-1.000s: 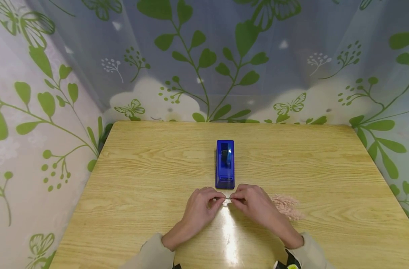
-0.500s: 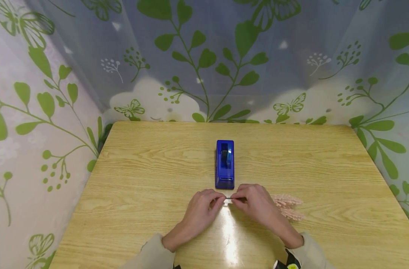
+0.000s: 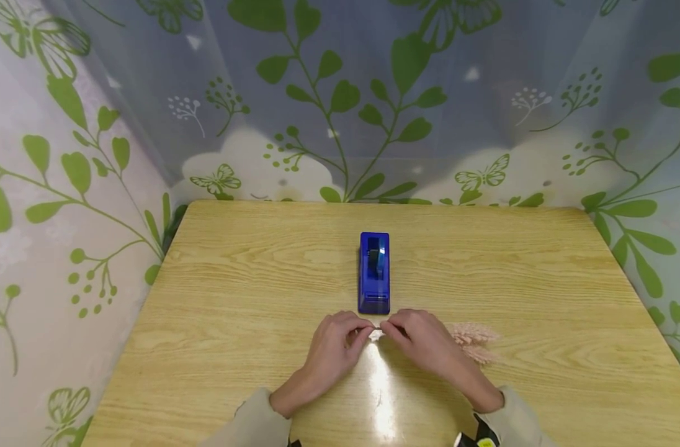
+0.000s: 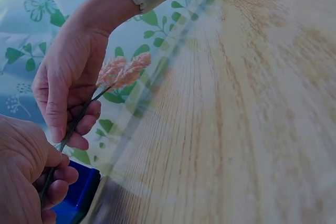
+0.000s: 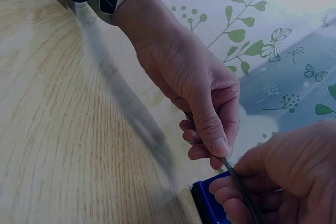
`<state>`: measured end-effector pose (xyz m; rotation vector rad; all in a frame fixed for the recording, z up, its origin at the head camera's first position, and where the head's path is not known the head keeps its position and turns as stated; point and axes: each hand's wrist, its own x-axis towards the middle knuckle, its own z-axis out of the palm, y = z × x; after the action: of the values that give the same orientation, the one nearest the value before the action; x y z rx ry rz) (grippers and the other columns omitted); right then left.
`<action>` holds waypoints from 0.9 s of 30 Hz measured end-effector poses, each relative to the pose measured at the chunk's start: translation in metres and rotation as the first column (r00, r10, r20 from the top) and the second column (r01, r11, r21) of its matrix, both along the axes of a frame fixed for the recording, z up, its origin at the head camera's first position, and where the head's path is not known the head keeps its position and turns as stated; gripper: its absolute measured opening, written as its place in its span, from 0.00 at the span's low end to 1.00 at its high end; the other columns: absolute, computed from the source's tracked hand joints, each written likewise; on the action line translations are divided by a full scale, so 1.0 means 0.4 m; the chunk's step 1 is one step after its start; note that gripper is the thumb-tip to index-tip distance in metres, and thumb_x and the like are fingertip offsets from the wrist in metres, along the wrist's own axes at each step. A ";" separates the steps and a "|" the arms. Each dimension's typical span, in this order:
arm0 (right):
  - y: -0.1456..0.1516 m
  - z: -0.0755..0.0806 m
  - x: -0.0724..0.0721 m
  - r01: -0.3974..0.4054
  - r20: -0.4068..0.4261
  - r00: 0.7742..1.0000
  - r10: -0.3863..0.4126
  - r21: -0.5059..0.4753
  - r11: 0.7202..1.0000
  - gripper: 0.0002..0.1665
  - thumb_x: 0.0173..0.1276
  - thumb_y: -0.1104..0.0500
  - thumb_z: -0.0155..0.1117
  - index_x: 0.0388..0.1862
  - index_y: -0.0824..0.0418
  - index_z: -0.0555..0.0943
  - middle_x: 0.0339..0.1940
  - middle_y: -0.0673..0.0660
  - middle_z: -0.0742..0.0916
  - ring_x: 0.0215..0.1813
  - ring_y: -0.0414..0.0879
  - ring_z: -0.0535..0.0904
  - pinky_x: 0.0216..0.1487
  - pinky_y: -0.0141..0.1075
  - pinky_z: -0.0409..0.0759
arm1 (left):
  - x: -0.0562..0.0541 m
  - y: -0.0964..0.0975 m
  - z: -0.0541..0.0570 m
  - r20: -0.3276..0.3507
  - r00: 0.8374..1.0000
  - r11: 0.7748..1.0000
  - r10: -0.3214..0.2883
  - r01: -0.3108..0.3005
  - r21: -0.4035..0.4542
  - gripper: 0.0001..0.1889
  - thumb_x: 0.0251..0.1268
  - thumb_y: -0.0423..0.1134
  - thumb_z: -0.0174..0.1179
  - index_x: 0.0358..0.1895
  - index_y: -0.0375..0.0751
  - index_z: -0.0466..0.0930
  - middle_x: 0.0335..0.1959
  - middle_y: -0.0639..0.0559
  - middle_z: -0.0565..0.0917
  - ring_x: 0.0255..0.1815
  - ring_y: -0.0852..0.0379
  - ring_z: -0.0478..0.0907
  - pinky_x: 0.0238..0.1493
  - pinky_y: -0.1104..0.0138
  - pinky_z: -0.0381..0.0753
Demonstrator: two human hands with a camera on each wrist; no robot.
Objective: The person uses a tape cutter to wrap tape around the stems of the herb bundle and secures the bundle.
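Observation:
Both hands hold the dark, thin stem [image 3: 376, 328] of an artificial flower sprig, just in front of a blue tape dispenser [image 3: 374, 287]. My left hand [image 3: 333, 343] pinches the stem between thumb and fingers. A short way along it, my right hand [image 3: 425, 344] grips the same stem, thumb on top and fingers curled beneath. Fluffy pink flower heads [image 4: 125, 71] stick out past the right hand in the left wrist view, on two thin branches. In the head view the right hand partly covers these pink heads [image 3: 474, 340]. The stem's other end runs into the left hand.
The wood-grain table [image 3: 234, 273] carries the dispenser near its middle. A curtain [image 3: 340, 112] printed with green leaves and butterflies hangs behind and at both sides. A bright reflection lies on the tabletop between the forearms.
The right hand has shifted slightly left, so less stem shows between the hands. The pink heads have moved a little left with it. The left hand stays nearly still.

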<state>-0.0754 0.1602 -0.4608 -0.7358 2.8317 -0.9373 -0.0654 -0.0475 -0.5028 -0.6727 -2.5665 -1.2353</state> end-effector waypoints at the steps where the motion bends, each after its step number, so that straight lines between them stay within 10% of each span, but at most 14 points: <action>1: 0.000 0.000 0.000 -0.003 -0.002 1.000 0.003 0.003 1.000 0.20 0.79 0.58 0.63 0.22 0.54 0.81 0.18 0.41 0.73 0.22 0.32 0.64 0.24 0.29 0.67 | 0.000 0.000 0.001 0.005 1.000 1.000 -0.001 0.001 0.001 0.02 0.67 0.34 0.71 0.39 0.45 0.92 0.28 0.60 0.86 0.27 0.68 0.73 0.35 0.71 0.71; 27: 0.002 -0.003 -0.005 -0.009 -0.071 0.997 0.008 -0.021 1.000 0.05 0.71 0.63 0.72 0.33 0.59 0.90 0.25 0.43 0.81 0.26 0.31 0.69 0.27 0.28 0.72 | 0.000 -0.004 0.001 0.038 0.999 1.000 -0.026 0.026 0.012 0.04 0.70 0.37 0.69 0.43 0.46 0.92 0.32 0.59 0.88 0.30 0.68 0.77 0.38 0.69 0.74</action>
<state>-0.0775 0.1610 -0.4621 -0.7988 2.8810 -0.9612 -0.0652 -0.0489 -0.5026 -0.6886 -2.5866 -1.2824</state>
